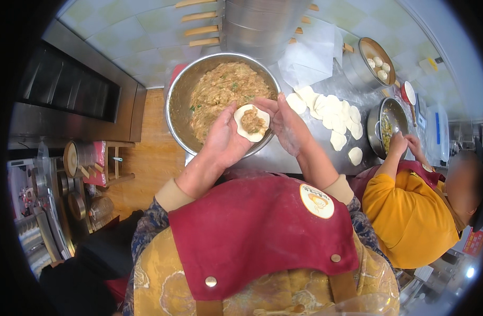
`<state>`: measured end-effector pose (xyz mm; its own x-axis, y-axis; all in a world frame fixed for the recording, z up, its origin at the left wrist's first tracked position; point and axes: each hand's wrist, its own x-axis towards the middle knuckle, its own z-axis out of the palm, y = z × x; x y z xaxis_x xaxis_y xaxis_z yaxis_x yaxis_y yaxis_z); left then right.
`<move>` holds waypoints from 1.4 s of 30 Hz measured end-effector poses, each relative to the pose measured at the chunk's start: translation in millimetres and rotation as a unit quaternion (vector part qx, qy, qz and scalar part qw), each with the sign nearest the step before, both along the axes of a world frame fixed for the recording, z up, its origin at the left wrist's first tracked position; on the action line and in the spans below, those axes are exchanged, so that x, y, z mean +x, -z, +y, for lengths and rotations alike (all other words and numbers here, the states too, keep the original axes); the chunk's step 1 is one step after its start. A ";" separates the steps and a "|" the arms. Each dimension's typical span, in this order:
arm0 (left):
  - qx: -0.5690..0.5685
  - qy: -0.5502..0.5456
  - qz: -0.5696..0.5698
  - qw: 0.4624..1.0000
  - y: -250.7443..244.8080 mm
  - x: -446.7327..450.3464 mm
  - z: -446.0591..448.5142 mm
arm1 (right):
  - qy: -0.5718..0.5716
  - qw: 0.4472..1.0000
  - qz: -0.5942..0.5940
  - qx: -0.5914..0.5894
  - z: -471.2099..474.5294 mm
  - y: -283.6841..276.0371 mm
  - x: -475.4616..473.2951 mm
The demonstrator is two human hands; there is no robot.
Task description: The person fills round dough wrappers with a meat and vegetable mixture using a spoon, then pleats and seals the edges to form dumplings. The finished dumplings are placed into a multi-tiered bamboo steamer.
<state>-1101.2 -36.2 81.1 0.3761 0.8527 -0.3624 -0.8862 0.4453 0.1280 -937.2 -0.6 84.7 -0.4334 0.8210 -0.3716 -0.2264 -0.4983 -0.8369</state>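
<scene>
A round dough wrapper (242, 114) lies on the palm and fingers of my left hand (225, 140), in front of the large steel bowl's near edge. At its centre sits a lump of meat filling (252, 121); the wrapper is flat and unfolded. Close by its right edge is my right hand (287, 126), floury, fingers spread and holding nothing; whether its fingertips touch the dough I cannot tell. Beneath and beyond both hands, the steel bowl (178, 106) contains a big mass of minced filling (229, 85) with green bits.
Several overlapping wrappers (324, 108) lie on the steel table (283, 152) to the right. Farther right, a co-worker (411, 213) works at a pan (374, 122) of chopped filling. Behind it stands a steamer (360, 71) holding several buns. Stacked steamers (261, 27) rise behind the bowl.
</scene>
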 end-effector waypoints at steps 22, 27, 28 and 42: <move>0.015 -0.061 0.072 0.995 15.0 -16.5 2.9 | 0.022 0.978 -0.079 0.191 -20.5 -28.6 4.3; 0.012 -0.052 0.073 0.996 15.7 -9.5 -0.7 | 0.010 0.965 -0.172 0.196 -19.5 -26.4 6.2; 0.017 -0.045 0.071 0.996 12.5 -10.9 -3.0 | 0.047 0.967 -0.131 0.214 -18.9 -37.1 3.0; 0.051 0.036 0.212 0.975 -3.1 -7.0 -11.1 | -0.007 0.750 -0.414 0.515 -15.7 -9.9 9.9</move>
<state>-1108.2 -47.2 84.2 0.2715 0.8692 -0.4133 -0.7110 0.4706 0.5225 -927.3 -16.3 94.6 -0.4161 0.8545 0.3109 0.5831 0.5131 -0.6299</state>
